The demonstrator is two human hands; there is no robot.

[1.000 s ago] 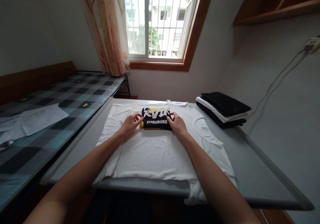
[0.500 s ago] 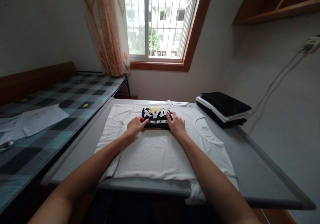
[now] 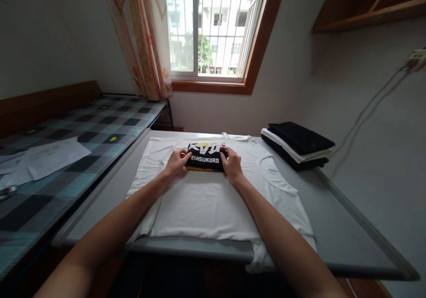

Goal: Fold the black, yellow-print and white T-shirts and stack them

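Observation:
A small folded black garment (image 3: 205, 160) with white letters, a yellow patch and a yellow line at its near edge lies on a white T-shirt (image 3: 206, 204). My left hand (image 3: 177, 161) grips its left end, thumb on the near side. At its right end, my right hand (image 3: 231, 160) is closed on it with the thumb over the lettering. Its underside is hidden. The T-shirt is spread flat and sideways, its neckline to the right, and one part hangs over the near edge.
The shirt lies on a grey table (image 3: 346, 231). On the right stands a stack of folded black and white clothes (image 3: 297, 143). A checked bed (image 3: 43, 191) with papers (image 3: 55, 158) is at left. Behind are a barred window (image 3: 219, 31) and a curtain (image 3: 146, 40).
Both hands and the black garment have shifted slightly left. Its near face now appears tipped up a little, showing the lower line of letters more fully. The white T-shirt stays put.

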